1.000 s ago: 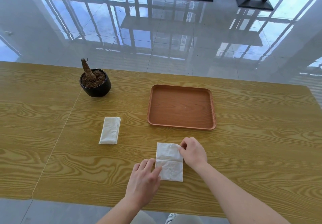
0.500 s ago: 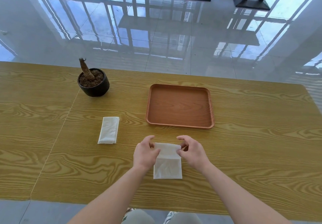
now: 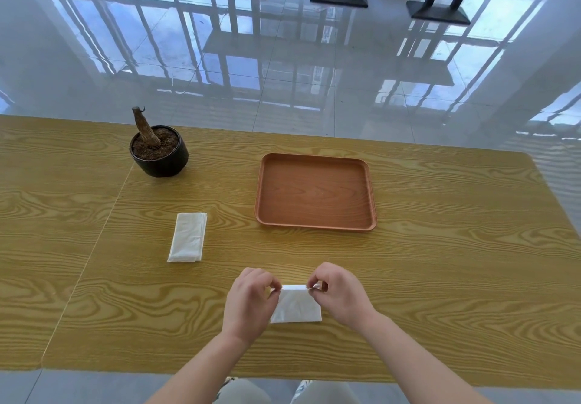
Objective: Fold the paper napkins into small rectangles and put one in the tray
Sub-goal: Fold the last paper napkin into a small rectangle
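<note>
A white paper napkin (image 3: 296,305) lies near the table's front edge, its far half doubled back toward me. My left hand (image 3: 250,301) pinches its far left corner. My right hand (image 3: 339,293) pinches the far right corner. Both corners are lifted slightly off the wood. A second napkin (image 3: 188,237), folded into a narrow rectangle, lies flat to the left. The brown wooden tray (image 3: 316,226) sits beyond my hands with nothing in it.
A black pot with soil and a bare stump (image 3: 159,149) stands at the back left. The yellow wood-grain table (image 3: 440,262) has a seam running down its left side. Glossy floor and table bases lie beyond the far edge.
My left hand came up from the near edge to the napkin's far left corner. Both hands drew the far edge toward me, so the napkin now looks about half as long.
</note>
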`<state>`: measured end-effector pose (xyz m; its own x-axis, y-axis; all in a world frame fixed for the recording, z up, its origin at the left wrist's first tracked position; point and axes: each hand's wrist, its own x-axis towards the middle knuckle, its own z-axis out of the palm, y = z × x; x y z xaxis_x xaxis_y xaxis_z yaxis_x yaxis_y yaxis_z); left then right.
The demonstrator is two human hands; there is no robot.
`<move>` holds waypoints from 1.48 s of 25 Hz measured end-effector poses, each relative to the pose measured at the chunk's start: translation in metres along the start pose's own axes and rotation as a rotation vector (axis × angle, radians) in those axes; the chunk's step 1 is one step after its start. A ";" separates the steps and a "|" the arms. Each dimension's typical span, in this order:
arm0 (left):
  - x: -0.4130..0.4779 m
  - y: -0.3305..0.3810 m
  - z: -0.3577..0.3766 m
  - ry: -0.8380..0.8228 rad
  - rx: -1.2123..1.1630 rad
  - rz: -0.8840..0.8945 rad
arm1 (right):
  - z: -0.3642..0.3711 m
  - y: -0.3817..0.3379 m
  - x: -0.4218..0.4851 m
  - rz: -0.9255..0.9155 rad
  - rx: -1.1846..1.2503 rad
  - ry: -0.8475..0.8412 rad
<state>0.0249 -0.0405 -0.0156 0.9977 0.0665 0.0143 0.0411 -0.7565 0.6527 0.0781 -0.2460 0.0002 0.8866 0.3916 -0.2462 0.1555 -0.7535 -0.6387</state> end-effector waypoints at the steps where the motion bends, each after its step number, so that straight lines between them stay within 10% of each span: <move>1: -0.003 -0.001 0.000 -0.004 0.019 0.032 | 0.002 0.001 -0.004 -0.008 -0.029 0.001; 17: -0.039 -0.020 0.024 -0.270 0.464 0.327 | 0.038 -0.001 -0.022 0.006 0.034 0.049; 32: -0.047 -0.023 0.027 -0.342 0.543 0.297 | 0.037 -0.010 0.007 0.464 0.551 -0.004; 37: -0.021 -0.006 0.025 -0.247 0.413 0.181 | 0.029 0.010 -0.003 0.268 -0.040 0.031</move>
<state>0.0048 -0.0538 -0.0388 0.9719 -0.2069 -0.1123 -0.1650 -0.9389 0.3021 0.0644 -0.2400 -0.0265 0.9113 0.1595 -0.3797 -0.0701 -0.8484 -0.5246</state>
